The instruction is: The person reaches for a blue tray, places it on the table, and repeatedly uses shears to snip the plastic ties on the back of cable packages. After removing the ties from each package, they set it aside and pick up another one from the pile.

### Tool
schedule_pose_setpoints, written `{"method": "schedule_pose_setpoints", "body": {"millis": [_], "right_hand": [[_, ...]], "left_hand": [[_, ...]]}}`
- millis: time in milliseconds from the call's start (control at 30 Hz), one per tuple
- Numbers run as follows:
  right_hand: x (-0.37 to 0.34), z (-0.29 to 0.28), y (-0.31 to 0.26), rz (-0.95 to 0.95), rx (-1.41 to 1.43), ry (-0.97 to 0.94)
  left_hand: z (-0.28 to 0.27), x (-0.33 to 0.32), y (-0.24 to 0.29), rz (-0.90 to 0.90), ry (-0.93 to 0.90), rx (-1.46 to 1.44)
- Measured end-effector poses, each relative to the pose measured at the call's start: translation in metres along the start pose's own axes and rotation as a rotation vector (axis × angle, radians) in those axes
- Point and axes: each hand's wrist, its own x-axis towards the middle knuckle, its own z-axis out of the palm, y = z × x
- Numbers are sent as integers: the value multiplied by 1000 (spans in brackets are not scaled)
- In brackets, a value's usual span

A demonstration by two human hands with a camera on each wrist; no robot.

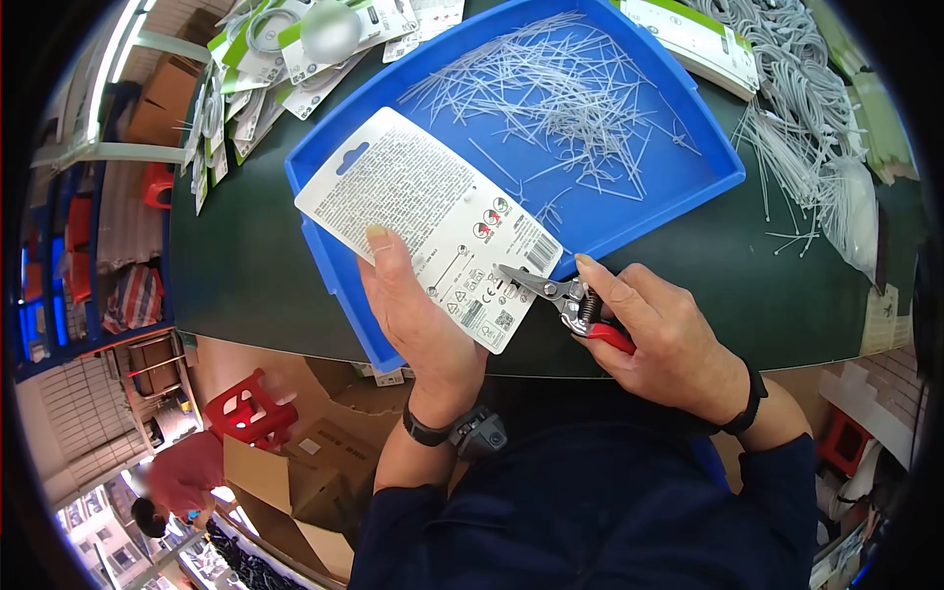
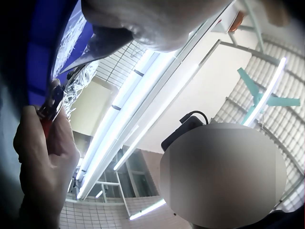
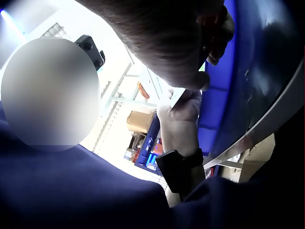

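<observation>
Currently: cutter tips at a printed card, both hands full

L hand (image 1: 423, 324) pinches the printed card (image 1: 413, 206) at its lower left edge, center of the head view; thumb lies on the printed face, other fingers go behind it (mostly hidden). Card is tilted, hang hole toward upper left, barcode end toward lower right, w/ its upper part over the blue tray (image 1: 678, 192).

R hand (image 1: 674, 339), right of center, grips the red-handled cutters (image 1: 565, 298), fingers and thumb curled round the handles. Blades point left, tips at the card's lower right part, nr a small dark spot; can't tell if they touch or just hover.

Tray fills the upper middle of the frame on the dark green table (image 1: 246, 285), w/ a loose heap of thin pale strips (image 1: 580, 98) inside (plus a few strays nr the card).

Upper left: packaged cards (image 1: 246, 108) in an overlapping pile. Upper right: a stack of cards (image 1: 688, 44) beside the tray, then gray cords (image 1: 811, 93) in coils, w/ a clear bag (image 1: 851, 216) of pale strands below. Lower left: red stool (image 1: 251, 408) and open cardboard box (image 1: 295, 482).
</observation>
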Motion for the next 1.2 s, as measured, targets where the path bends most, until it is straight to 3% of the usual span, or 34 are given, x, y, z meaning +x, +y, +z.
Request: {"method": "schedule_pose_setpoints", "body": {"millis": [167, 367, 467, 500, 600, 667, 833, 1200], "right_hand": [[7, -13, 0, 44, 169, -20], [41, -57, -4, -21, 161, 59], [62, -66, -13, -110, 116, 36], [68, -64, -16, -142, 109, 34], [81, -53, -26, -202, 123, -22], [87, -45, -34, -256, 115, -104], [89, -22, -40, -341, 127, -231], [83, -20, -36, -302, 151, -286]], "left_hand": [[-8, 3, 14, 28, -119, 27], [-46, 18, 57, 79, -209, 21], [-48, 31, 74, 106, -98, -54], [-29, 33, 82, 116, 106, -170], [-87, 75, 68, 157, -696, -447], [-90, 70, 63, 56, -645, -583], [-86, 81, 60, -33, -899, -628], [-73, 84, 65, 36, -944, -471]]}}
